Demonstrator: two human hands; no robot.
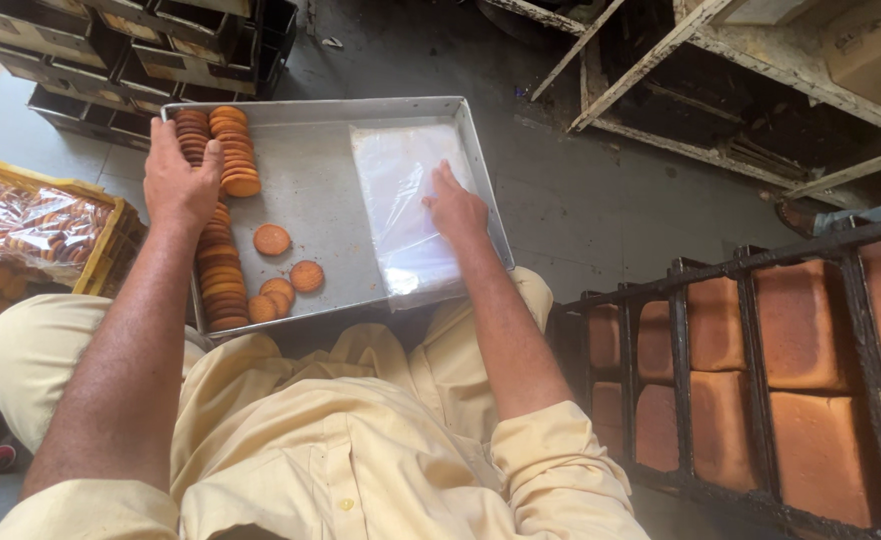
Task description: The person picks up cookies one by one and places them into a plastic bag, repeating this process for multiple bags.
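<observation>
Lying stacked along the right edge of the metal tray (310,190): clear plastic bags (400,200), pressed flat under the right hand (455,208), fingers spread, pinching nothing. Resting open on the biscuit rows (222,265) by the left edge: the left hand (178,185), steadying them. Sitting loose mid-tray: round biscuits (280,260). Standing off the right: a rack of bread loaves (760,370).

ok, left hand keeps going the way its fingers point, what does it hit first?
The left hand points up-frame over the stacked biscuits; it would likely meet those, then the metal tray's far rim. Depth is unclear.
</observation>
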